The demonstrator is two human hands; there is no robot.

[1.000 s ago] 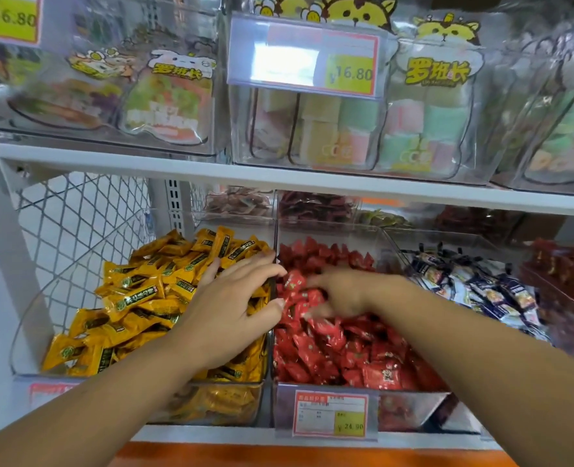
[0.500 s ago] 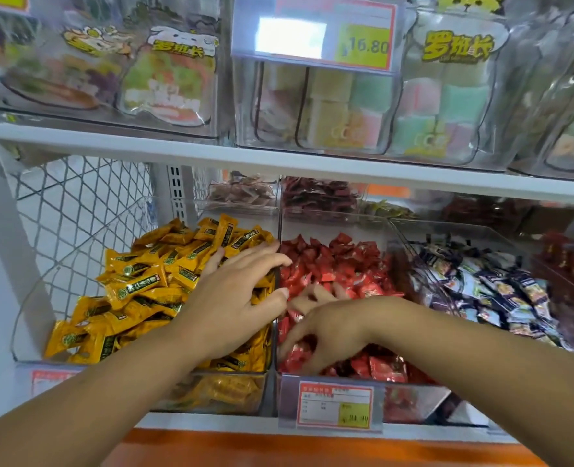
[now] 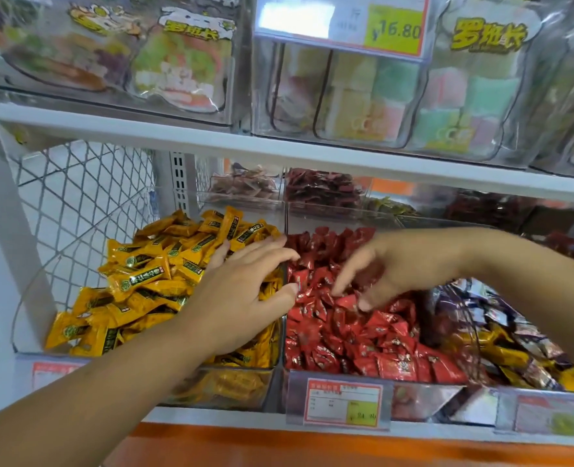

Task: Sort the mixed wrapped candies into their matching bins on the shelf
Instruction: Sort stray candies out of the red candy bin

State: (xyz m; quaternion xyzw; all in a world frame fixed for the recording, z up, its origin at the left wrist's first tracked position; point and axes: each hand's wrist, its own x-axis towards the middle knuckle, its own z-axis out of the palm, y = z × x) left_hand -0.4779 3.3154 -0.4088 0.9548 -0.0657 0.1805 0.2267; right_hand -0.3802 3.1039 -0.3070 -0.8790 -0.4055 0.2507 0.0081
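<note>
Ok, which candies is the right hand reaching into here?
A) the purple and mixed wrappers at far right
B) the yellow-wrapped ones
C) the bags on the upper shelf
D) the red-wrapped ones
D: the right hand is over the red candies, its fingers pointing down onto them, while the left hand lies on the yellow candies.

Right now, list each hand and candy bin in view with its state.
left hand: open, flat on yellow candies.
right hand: open, fingertips on red candies, nothing visibly held.
yellow bin: heaped, only yellow showing.
red bin: full, only red showing.
rightmost bin: mixed, yellow wrappers among purple-white.
</note>
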